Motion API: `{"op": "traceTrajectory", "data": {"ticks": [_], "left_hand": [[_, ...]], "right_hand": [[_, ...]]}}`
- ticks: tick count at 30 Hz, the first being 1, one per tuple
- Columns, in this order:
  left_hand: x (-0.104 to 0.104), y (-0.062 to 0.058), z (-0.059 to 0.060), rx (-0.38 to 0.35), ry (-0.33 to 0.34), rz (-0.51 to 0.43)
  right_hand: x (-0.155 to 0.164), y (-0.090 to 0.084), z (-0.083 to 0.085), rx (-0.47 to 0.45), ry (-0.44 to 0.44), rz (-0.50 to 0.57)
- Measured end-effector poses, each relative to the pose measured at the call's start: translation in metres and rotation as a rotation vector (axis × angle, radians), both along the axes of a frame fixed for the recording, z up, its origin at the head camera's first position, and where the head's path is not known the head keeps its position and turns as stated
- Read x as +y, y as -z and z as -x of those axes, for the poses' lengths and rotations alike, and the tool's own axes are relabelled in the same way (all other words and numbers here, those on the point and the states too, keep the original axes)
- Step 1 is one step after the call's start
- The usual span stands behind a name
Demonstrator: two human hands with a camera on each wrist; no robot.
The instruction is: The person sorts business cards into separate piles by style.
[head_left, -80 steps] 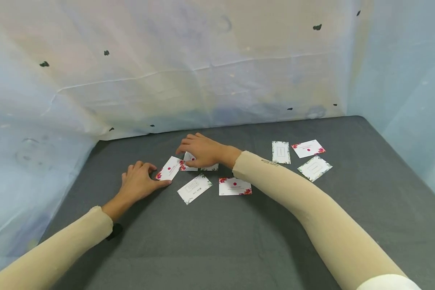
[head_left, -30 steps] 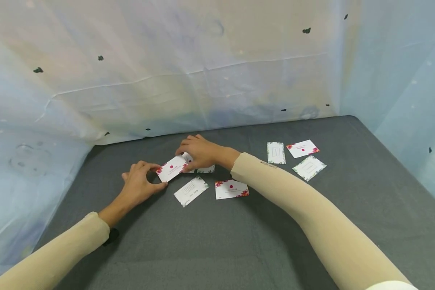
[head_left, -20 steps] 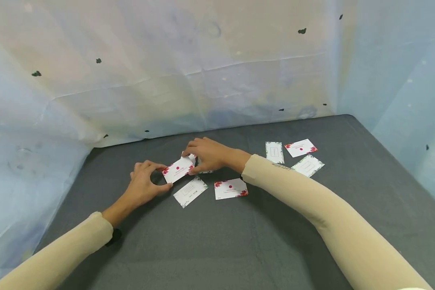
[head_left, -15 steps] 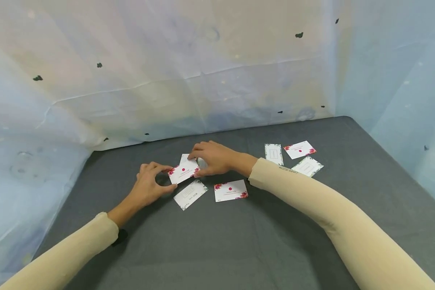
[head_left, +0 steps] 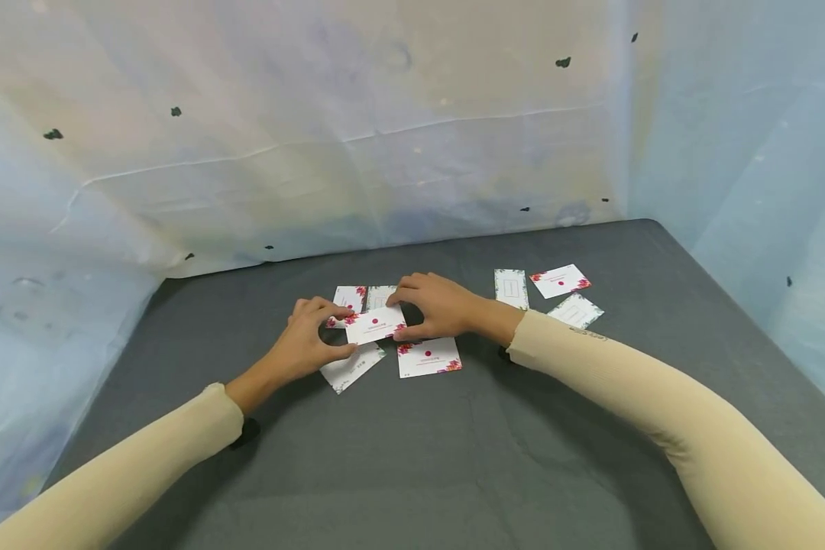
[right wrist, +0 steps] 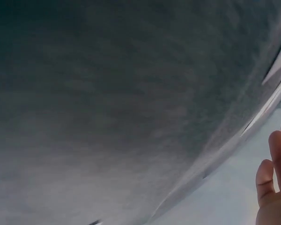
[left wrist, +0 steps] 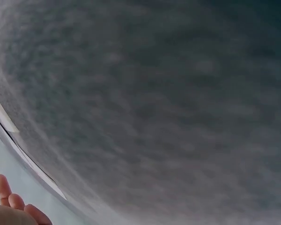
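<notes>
In the head view both hands hold one white card (head_left: pixel 373 327) with red flowers at its corners and a pink dot. My left hand (head_left: pixel 308 334) grips its left end between thumb and index finger. My right hand (head_left: pixel 441 305) pinches its right end the same way. It overlaps a green-leaf card (head_left: pixel 349 370) below. Behind it lie a red-flower card (head_left: pixel 349 295) and a green-leaf card (head_left: pixel 381 295), partly covered. Another red-flower card (head_left: pixel 429 357) lies just below the right hand. The wrist views show only fingers (left wrist: pixel 3 190) at an edge.
Farther right on the grey tabletop (head_left: pixel 412 458) are an upright green-leaf card (head_left: pixel 511 288), a red-flower card (head_left: pixel 560 281) and a tilted green-leaf card (head_left: pixel 576 310), partly behind the right sleeve (head_left: pixel 632 374). A pale cloth backdrop (head_left: pixel 357 183) rises behind the table.
The held card has moved rightward between both hands and turned more level. It has come off the back-left red-flower card, which shows more, and now overlaps the lower green-leaf card.
</notes>
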State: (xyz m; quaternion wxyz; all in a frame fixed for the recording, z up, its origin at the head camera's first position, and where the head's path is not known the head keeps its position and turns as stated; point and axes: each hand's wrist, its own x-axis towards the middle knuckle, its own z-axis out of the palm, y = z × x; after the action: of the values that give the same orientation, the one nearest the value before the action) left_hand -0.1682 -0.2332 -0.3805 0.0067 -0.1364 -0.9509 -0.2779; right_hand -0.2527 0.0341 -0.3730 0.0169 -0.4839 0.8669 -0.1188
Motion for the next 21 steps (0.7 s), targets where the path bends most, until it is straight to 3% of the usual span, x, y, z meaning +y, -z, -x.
{"op": "traceTrajectory", "data": {"ticks": [9, 14, 21], "left_hand": [[0.016, -0.002, 0.004, 0.000, 0.101, -0.005], [0.029, -0.001, 0.005, -0.008, 0.124, 0.014], [0.046, 0.002, 0.002, 0.040, 0.137, 0.040]], "right_hand": [[0.024, 0.002, -0.015, 0.002, 0.061, 0.017], [0.037, 0.003, -0.023, 0.016, 0.089, 0.036], [0.057, 0.006, -0.034, -0.021, 0.139, 0.077]]}}
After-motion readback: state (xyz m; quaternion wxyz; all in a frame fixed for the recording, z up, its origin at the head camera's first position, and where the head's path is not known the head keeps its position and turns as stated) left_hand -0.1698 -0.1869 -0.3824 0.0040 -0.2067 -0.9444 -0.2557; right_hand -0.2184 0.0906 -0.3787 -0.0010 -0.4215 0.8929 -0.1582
